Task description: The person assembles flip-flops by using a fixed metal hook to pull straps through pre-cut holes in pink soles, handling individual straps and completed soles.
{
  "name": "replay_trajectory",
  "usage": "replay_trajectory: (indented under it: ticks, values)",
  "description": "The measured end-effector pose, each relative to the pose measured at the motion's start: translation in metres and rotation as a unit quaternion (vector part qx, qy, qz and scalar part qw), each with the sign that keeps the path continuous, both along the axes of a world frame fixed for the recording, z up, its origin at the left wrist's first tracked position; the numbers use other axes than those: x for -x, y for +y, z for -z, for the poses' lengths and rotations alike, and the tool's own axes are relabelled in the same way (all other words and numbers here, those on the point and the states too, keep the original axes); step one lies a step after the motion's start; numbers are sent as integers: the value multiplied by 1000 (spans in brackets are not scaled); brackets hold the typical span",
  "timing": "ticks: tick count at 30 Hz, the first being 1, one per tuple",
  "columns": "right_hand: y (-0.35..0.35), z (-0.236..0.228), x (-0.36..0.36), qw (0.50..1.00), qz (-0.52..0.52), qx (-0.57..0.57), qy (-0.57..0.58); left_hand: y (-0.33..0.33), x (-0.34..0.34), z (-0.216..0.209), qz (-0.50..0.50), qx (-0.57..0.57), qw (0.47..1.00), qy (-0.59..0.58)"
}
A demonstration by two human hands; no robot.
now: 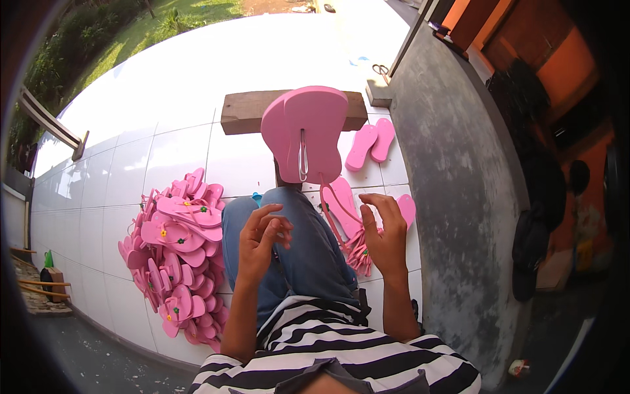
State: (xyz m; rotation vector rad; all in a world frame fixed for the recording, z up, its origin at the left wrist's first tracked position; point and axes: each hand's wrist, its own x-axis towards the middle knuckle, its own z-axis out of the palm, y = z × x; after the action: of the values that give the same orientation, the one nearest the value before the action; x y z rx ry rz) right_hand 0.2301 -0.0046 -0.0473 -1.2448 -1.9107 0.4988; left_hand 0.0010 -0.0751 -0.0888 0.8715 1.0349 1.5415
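Neither of the hands seems to grip anything: the left hand [262,231] is half curled over the lap, the right hand [387,233] stands wide between thumb and fingers. The right thumb is very near the strap [334,220]; I cannot tell if they touch.

The sole [321,118], perhaps two overlapping, covers the middle of the beam [243,113] and overhangs its near edge. With no hand steadying it, a sharp tug on the strap could shift or tip it. The wire loop [302,157] on the sole could snag or widen a hole if pulled askew. The strap hangs down to the bundle [359,255], so it could tangle there, and a twisted or forced strap might tear.

I make out no container holding the work. The pile [167,269] of flip-flops lies loose on the floor [177,148], toward its left edge, and could slide if knocked. Spare soles [361,148] lie loose near the floor's right edge, beside the grey ledge [453,197].
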Motion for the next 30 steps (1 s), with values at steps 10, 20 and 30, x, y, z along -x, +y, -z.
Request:
replay_trajectory:
  ticks: [10,20,30]
  values:
    - [37,-38,85,709,-263,371,539,22,-56,45,-26,-180,832,525]
    - [23,50,50,981,-17,90,173,32,-41,57,-13,-217,736,641]
    - [-17,102,20,850,-194,423,245,43,-4,46,-9,-299,745,597]
